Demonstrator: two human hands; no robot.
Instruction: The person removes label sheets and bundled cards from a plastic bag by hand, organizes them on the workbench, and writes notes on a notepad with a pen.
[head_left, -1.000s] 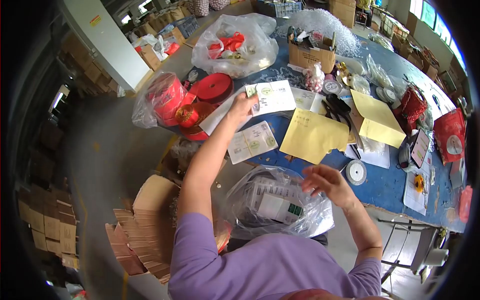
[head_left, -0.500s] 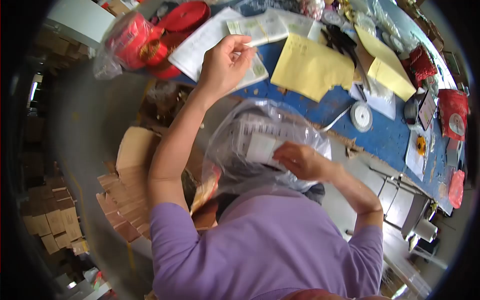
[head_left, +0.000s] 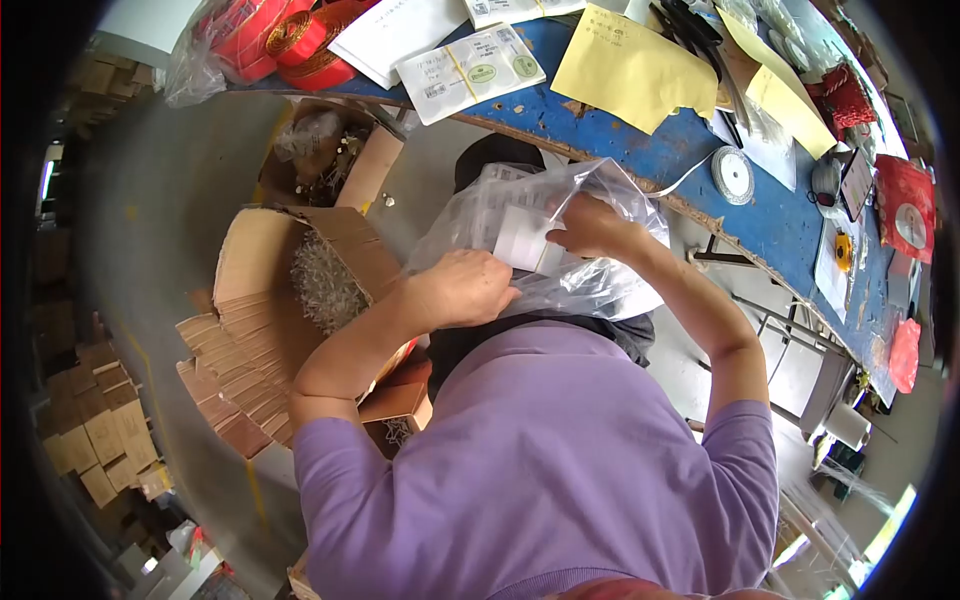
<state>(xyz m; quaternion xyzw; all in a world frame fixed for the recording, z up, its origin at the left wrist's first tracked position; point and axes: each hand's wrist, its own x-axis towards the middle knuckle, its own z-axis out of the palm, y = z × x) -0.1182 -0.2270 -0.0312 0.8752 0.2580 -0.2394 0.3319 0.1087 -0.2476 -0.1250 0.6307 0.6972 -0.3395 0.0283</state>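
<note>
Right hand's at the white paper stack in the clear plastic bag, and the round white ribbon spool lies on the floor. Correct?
No: the head view shows the round white ribbon spool on the blue table, not the floor. The right hand is at the white paper stack.

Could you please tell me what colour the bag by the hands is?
The bag is colourless, clear plastic, seen in the head view.

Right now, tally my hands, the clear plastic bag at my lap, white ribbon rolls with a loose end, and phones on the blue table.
Hands: 2, left hand and right hand
Clear plastic bag: 1
White ribbon roll: 1
Phone: 1
Total: 5
</note>
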